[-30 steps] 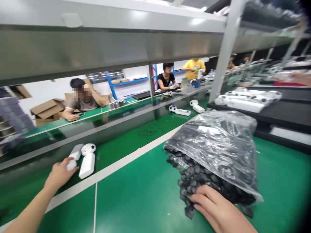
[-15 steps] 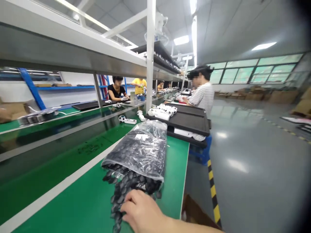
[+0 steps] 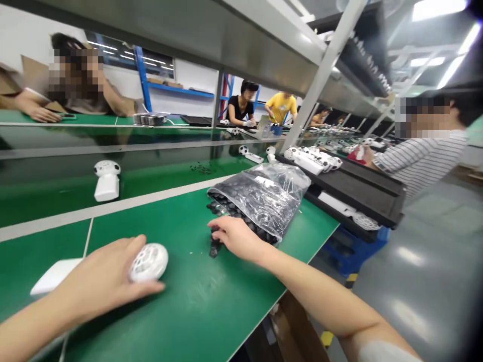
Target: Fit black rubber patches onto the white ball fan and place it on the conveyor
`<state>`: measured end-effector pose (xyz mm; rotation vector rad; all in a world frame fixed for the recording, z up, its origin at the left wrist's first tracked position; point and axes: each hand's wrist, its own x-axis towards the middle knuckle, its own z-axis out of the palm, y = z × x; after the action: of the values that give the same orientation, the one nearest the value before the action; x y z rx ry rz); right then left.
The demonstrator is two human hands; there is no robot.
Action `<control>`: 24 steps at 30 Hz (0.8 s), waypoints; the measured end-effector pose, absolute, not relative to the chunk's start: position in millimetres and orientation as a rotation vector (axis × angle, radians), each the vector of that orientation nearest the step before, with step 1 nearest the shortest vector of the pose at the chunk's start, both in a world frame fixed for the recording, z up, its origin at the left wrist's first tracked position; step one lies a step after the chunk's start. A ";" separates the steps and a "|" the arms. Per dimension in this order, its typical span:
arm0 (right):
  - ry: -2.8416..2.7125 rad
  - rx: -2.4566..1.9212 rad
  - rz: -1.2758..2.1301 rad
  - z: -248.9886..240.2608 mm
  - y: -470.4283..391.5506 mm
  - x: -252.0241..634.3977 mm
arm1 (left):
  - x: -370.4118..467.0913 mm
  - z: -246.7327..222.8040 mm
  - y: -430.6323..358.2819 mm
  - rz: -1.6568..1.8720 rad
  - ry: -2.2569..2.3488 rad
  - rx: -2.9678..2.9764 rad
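A: And there it is — the left hand (image 3: 101, 279) has the white handheld fan (image 3: 149, 262) on the green bench (image 3: 196, 311) now, fingers curled round its round grille head. A second ago that hand was out on the conveyor belt (image 3: 158, 178), just touching one.

B: So the fan has come off the belt and sits close in front of the person, well to the left of the plastic bag (image 3: 264, 196). Its flat white handle (image 3: 53, 275) pokes out behind the wrist.

A: Right hand (image 3: 236, 236)?

B: Same place as before — at the mouth of the bag, fingers bent down into the spill of small black parts (image 3: 215, 247). Whether it has one pinched, I can't tell; the fingertips hide it.

A: My read — body in one hand, the other fishing for a piece, so the two look ready to meet.

B: One more fan (image 3: 106, 180) stands on the belt, far left of the bag. A person in a striped shirt (image 3: 422, 158) works beyond the bag, by a black tray (image 3: 362, 188).
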<state>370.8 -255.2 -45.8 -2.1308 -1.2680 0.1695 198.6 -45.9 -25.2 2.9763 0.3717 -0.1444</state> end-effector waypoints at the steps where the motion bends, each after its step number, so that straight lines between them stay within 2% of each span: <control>1: -1.264 -2.104 0.187 -44.2 -248.6 369.5 | 204.3 -23.3 -55.1 -0.186 0.455 2.952; 6: -1.193 -1.877 0.301 -42.6 -217.2 364.8 | 221.6 -21.8 -85.6 -0.170 0.521 2.756; 12: -1.040 -1.587 0.548 -50.4 -206.8 361.5 | 218.2 -34.5 -83.8 -0.056 0.450 2.736; 19: -1.295 -1.665 0.220 -44.9 -220.7 352.6 | 216.6 -32.0 -86.2 -0.072 0.437 2.737; 24: -1.439 -1.692 0.226 -44.5 -225.7 346.3 | 214.4 -30.9 -80.8 -0.101 0.423 2.688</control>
<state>346.3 -225.7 -44.5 -1.6920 -1.4387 0.2260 214.4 -80.8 -30.9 2.6882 0.4228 -0.1007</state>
